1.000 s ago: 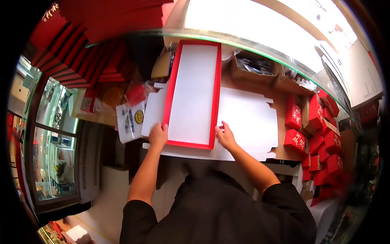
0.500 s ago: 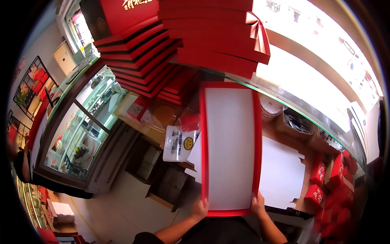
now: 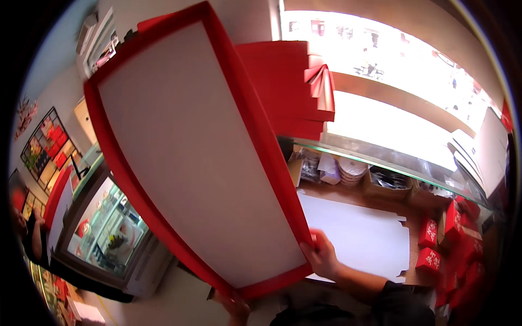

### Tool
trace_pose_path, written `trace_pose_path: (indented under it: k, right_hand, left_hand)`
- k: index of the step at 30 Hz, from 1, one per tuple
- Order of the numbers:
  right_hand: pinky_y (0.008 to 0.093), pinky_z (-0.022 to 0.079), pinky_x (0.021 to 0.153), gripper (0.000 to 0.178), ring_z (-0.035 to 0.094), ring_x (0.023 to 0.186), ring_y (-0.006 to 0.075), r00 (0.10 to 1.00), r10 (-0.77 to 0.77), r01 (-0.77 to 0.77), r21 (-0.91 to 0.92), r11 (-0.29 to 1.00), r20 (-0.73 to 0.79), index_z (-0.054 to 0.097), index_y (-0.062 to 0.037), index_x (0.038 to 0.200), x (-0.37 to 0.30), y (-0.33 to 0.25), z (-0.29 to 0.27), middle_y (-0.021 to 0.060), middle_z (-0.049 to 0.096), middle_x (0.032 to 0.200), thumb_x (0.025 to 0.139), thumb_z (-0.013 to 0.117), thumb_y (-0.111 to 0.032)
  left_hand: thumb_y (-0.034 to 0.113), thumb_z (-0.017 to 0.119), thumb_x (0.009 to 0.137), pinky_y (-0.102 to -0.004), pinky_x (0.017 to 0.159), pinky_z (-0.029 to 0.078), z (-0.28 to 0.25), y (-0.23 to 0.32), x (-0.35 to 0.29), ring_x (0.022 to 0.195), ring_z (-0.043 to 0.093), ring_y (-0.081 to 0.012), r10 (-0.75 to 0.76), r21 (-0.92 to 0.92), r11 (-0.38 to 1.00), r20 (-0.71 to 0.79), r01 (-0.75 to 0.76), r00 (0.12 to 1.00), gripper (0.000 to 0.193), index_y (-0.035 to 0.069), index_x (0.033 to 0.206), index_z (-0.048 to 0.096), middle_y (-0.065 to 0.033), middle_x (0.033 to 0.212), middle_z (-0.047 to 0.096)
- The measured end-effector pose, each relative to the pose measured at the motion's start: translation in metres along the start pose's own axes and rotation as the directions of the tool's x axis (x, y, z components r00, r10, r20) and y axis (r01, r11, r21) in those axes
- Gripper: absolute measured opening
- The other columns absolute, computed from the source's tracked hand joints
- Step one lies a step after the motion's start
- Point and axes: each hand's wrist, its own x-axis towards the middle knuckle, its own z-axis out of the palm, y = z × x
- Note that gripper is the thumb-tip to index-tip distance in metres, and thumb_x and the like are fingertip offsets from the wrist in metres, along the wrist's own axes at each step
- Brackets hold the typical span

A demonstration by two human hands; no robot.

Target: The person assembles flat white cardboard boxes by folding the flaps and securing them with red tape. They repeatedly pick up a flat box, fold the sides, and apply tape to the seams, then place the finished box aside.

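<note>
A large red box lid [image 3: 179, 141], long and rectangular with a pale inner face and a red rim, is tilted up in front of me. Its far end leans to the upper left. My right hand [image 3: 324, 256] grips the near right corner, thumb along the red edge. Low on the near left corner, my left hand [image 3: 234, 305] holds the rim; its fingers are partly hidden and a little blurred. Behind the lid a stack of red boxes [image 3: 277, 81] shows, mostly covered by it. To the right of the lid, a flat white cardboard sheet [image 3: 359, 231] lies on the brown worktop.
A glass shelf edge [image 3: 380, 163] runs above the worktop. Under it are a carton of black packets [image 3: 389, 182] and a stack of round pale items [image 3: 352, 169]. Small red boxes [image 3: 429, 259] crowd the right. At left stand a glass display case [image 3: 111, 233] and another person's arm [image 3: 37, 236].
From upright in front of my body, the lid has swung up and left, its far end now over the box stacks. Both hands have kept hold, the right rising and the left dropping lower.
</note>
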Motion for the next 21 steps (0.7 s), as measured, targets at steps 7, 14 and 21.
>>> trace_pose_path:
  k: [7,14,21]
  right_hand:
    - [0.0425,0.046,0.099,0.097,0.025,0.142,0.0378,0.801,-0.579,0.596,-0.118,0.794,0.152,0.005,-0.0082,0.154,0.086,-0.136,-0.023,0.0228,0.007,0.157,0.080,0.067,0.005]
    - [0.0475,0.028,0.112,0.101,0.012,0.145,0.0380,0.832,-0.552,0.498,-0.520,0.694,0.060,0.016,0.0032,0.149,0.177,-0.219,-0.048,0.0281,0.021,0.153,0.081,0.072,-0.045]
    - [0.0396,0.035,0.107,0.104,0.043,0.130,0.0335,0.909,-0.411,0.323,-0.499,0.804,-0.074,0.020,0.0063,0.148,0.270,-0.243,-0.060,0.0260,0.041,0.140,0.081,0.067,-0.057]
  left_hand:
    - [0.022,0.043,0.100,-0.0394,0.098,0.042,0.022,0.150,0.237,0.115,0.051,-0.0233,0.197,-0.532,0.821,-0.073,-0.206,0.978,0.038,-0.001,0.130,0.047,-0.0148,0.126,0.052]
    - [0.044,0.044,0.100,-0.0214,0.049,0.035,0.066,0.273,0.389,0.059,0.044,-0.0054,0.300,-0.547,0.812,0.092,-0.203,0.950,0.040,0.008,0.112,0.058,0.0028,0.081,0.057]
    - [0.048,0.040,0.100,-0.0312,0.091,0.041,0.130,0.284,0.493,0.102,0.055,-0.0162,0.291,-0.458,0.867,0.140,-0.199,0.946,0.053,0.003,0.124,0.055,-0.0068,0.111,0.062]
